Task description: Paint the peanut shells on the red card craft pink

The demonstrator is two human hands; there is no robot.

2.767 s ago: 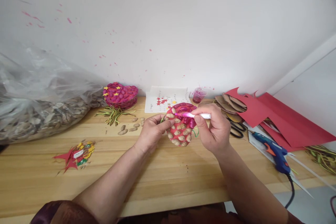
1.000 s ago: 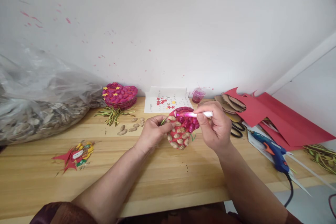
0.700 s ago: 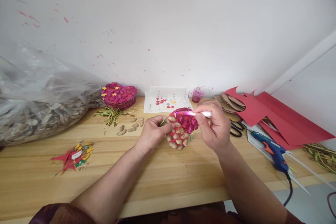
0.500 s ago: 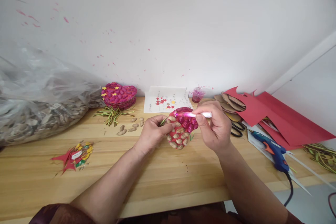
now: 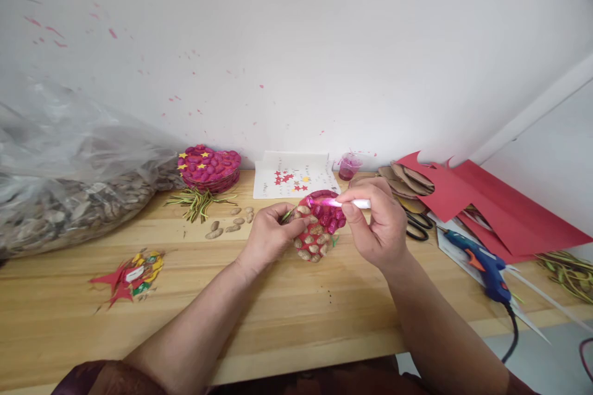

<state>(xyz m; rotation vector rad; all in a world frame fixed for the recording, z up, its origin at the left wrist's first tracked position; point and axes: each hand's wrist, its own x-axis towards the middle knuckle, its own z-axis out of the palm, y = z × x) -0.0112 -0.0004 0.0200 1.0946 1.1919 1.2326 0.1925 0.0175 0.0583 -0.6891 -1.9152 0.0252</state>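
Observation:
My left hand [image 5: 271, 233] pinches the left side of a red peanut-covered craft piece [image 5: 309, 238], held above the table with a green stem-like bundle by my fingers. Magenta paint coats the peanuts on its upper right; those at the lower left are plain tan. In my right hand [image 5: 377, 222] is a white-handled paintbrush [image 5: 354, 203], gripped between thumb and fingers. Its magenta-stained end touches the upper part of the piece. Several loose peanuts [image 5: 233, 228] lie left of my left hand.
Against the wall stand a magenta peanut-covered stack [image 5: 210, 168], a paper [image 5: 266, 188] with small stars and a paint cup [image 5: 349, 166]. A clear bag [image 5: 69, 197] fills the left. Scissors [image 5: 417, 231], a glue gun [image 5: 482, 262] and red sheets [image 5: 504, 210] lie right; scraps [image 5: 127, 278] lie left.
The brush and my right hand have shifted very slightly left. The craft piece has turned or tilted a little; both grips stay the same.

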